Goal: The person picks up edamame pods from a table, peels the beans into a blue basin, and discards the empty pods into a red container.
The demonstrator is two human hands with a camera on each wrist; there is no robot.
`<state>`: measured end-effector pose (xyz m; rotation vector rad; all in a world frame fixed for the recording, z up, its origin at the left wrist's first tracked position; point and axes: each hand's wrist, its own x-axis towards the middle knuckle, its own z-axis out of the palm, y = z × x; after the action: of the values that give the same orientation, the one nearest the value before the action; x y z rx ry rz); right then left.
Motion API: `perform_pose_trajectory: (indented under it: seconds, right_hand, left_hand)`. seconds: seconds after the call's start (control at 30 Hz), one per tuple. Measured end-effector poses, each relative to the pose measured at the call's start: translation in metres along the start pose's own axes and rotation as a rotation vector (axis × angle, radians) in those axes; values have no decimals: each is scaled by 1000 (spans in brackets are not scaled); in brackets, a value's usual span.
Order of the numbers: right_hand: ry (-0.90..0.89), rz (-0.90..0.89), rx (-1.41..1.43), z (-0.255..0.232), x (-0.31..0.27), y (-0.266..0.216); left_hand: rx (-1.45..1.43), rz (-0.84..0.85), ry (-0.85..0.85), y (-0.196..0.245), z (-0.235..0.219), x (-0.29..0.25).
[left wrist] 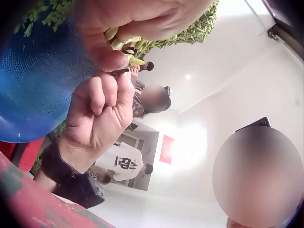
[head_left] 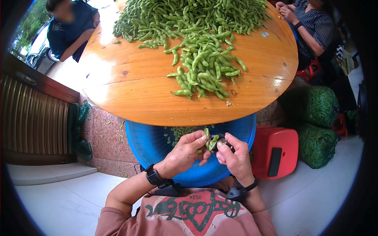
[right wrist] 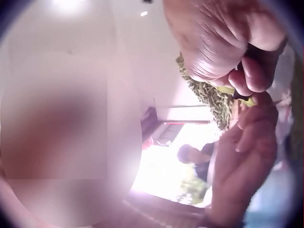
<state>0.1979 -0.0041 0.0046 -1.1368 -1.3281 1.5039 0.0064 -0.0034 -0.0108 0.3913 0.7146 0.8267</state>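
In the head view, my left hand (head_left: pixel 183 153) pinches a split green edamame pod (head_left: pixel 213 142) between thumb and fingers, over a blue basket (head_left: pixel 138 145). Close against it, my right hand (head_left: pixel 235 156) has its fingers curled round a small black object (head_left: pixel 230 148), its thumb at the pod's edge. What kind of object this is, I cannot tell. Both hands meet at the pod (left wrist: pixel 135 61) in the left wrist view. Shelled beans (head_left: pixel 181 131) lie in the basket, partly hidden by the table edge and my left hand.
Edamame pods (head_left: pixel 206 67) spread from a big heap across the wooden table (head_left: pixel 138 98). A red stool (head_left: pixel 289 153) stands right of the basket, with full green mesh sacks (head_left: pixel 321 106) beyond it. Two people (head_left: pixel 69 29) sit at the table's far sides.
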Motion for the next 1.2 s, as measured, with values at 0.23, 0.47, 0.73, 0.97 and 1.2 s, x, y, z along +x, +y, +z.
perform_pose_trajectory:
  seconds: [0.23,0.47,0.73,0.97,1.2]
  right_hand:
    - [19,171,272,5,0,0]
    - [81,-244,-273,15,5,-2]
    - [289,111,-2,-65,-42,-43]
    - [431,31,-981,-121,-58,-43]
    - [320,-157,-701,-43,-17,-42]
  left_hand:
    - [7,56,26,0,5,-3]
    - [-97,91,116,-8,-7,-1]
    - [1170,232,-164,17,-16,-25]
    - [1621,834,405,105,2,-9]
    - [1602,861,386,108,-6,13]
